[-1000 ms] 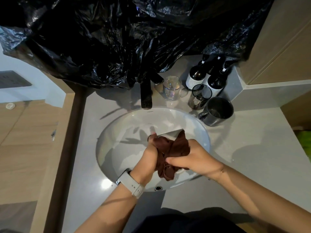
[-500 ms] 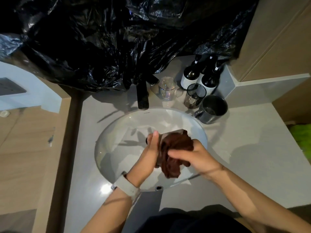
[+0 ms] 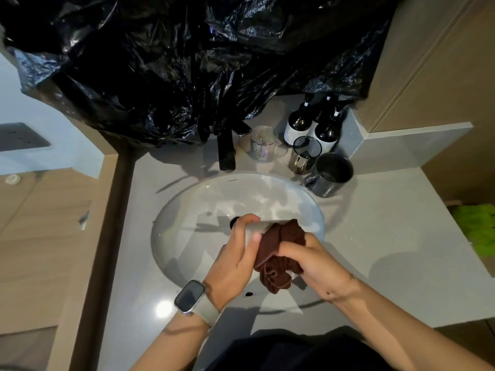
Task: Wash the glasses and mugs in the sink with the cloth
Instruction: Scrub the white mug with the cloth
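Note:
Over the white sink [image 3: 187, 210] my left hand [image 3: 235, 261] grips a clear glass [image 3: 261, 226] lying sideways, its mouth toward the right. My right hand [image 3: 308, 263] holds a bunched brown cloth [image 3: 281, 253] pressed against and partly into that glass. Behind the basin on the counter stand a clear iridescent glass [image 3: 262, 145], a dark-rimmed smoked glass [image 3: 304, 156] and a grey metal mug [image 3: 330, 174] with its handle toward the sink.
A black tap [image 3: 226, 151] stands at the back of the basin. Three dark pump bottles [image 3: 313, 124] sit in the back right corner. Black plastic sheeting [image 3: 187, 62] hangs over the wall above. Grey counter [image 3: 388, 236] extends to the right, with something green [image 3: 476, 226] at its edge.
The cloth has shifted right along the glass, uncovering more of the clear glass in my left hand. My right hand has turned with the cloth.

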### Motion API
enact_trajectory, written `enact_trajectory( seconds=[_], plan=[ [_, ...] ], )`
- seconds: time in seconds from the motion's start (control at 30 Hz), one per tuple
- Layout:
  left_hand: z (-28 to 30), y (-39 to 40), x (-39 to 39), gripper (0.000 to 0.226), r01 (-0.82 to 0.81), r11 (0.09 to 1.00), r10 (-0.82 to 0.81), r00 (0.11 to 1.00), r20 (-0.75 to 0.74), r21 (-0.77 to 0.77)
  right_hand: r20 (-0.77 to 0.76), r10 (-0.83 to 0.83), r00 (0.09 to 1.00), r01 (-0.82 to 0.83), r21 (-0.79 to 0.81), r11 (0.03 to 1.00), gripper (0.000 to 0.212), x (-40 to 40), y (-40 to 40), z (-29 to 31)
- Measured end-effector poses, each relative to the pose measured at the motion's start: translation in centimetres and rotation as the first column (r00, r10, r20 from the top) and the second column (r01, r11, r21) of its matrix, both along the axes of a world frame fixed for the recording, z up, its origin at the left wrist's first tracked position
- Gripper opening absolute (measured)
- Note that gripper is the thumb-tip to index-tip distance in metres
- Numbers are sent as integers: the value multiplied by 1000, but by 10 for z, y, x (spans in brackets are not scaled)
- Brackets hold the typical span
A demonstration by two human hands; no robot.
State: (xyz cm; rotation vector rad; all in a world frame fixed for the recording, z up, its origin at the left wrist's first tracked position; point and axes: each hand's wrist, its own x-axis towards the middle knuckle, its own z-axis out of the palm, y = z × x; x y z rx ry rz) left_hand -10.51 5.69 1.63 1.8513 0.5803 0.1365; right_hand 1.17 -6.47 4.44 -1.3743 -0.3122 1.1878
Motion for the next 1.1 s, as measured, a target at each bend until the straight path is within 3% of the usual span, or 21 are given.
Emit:
enact_trajectory(
  seconds=[0.1,0.17,0.2,0.3,0.37,0.47,0.53,0.63,0.7,0.77,0.87,1.0,1.1],
  plan=[
    [7,1,6,59,-121,919,139,990,19,-374,273,60,960,-66,14,998,16,-8,-3,2],
    [16,2,10,61,-127,808,135,990,-29,-576,391,77,917,-86,6,996,24,-14,-2,0],
    [18,2,12,61,-111,793,103,994,-47,-599,405,66,912,-71,-1,997,28,-16,-1,1],
    [19,-5,14,59,-187,846,186,981,-52,-499,309,27,951,-24,-14,1000,16,-11,5,7],
    [11,-8,10,53,-223,924,241,970,21,-312,127,15,992,-10,-46,999,7,-1,8,15],
    [4,-10,7,42,-178,974,189,979,72,-140,-181,-24,983,9,-88,996,24,16,11,19],
    [0,-10,11,43,-190,960,192,981,-11,-205,-180,-25,983,-1,-141,990,28,21,13,18],
    [-9,-4,23,89,-269,820,208,962,-174,-505,-152,17,988,-44,-178,983,36,24,13,18],
    [-22,-3,25,101,-296,786,252,955,-156,-543,-205,80,975,-109,-133,985,55,28,8,16],
    [-13,-8,23,79,-285,881,271,958,-91,-378,-257,159,953,-180,-57,982,61,30,6,17],
    [2,-20,10,47,-210,956,219,975,23,-204,-167,155,974,-166,-55,985,42,24,6,18],
    [9,-13,10,52,-187,932,221,972,79,-311,66,121,990,-117,-55,992,28,13,3,14],
    [12,-14,12,60,-191,899,225,974,41,-395,151,79,985,-72,-53,996,21,10,0,14]
  ],
)
